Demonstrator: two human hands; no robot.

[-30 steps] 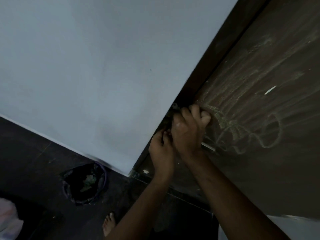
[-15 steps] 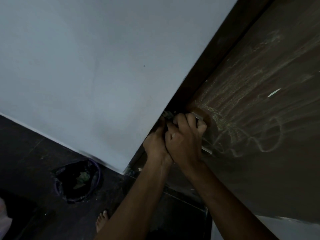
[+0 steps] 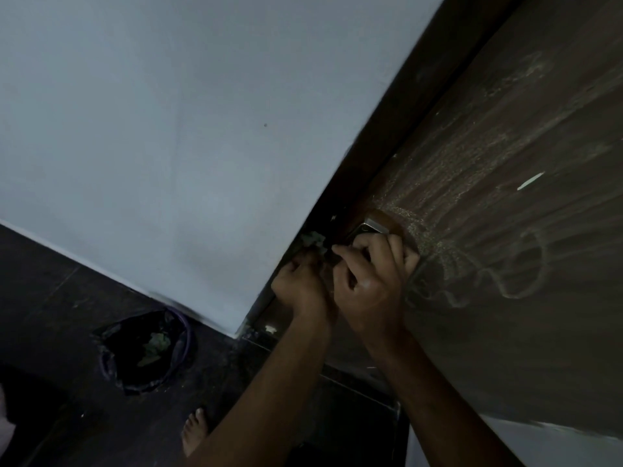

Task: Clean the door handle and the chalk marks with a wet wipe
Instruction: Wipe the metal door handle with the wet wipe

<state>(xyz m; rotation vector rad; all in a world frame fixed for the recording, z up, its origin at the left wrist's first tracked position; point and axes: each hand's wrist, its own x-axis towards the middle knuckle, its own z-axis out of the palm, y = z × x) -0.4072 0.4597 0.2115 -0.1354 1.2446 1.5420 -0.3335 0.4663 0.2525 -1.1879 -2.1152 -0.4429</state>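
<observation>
The person's right hand (image 3: 371, 281) is curling its fingers around the shiny silver metal door handle (image 3: 374, 226) on the dark brown wooden door (image 3: 505, 332), with pale scribbly chalk marks (image 3: 488, 274) lying at about three o'clock from it. The left hand (image 3: 300, 284) is sitting just at nine o'clock from the right one, fingers pinched together on a crumpled greyish wet wipe (image 3: 314, 240) at the door's edge. A dark round bin with a purple rim (image 3: 145, 352) is sitting on the floor at about eight o'clock from the hands.

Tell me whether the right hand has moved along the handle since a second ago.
Yes. The right hand slid down the handle, baring its top end.
</observation>
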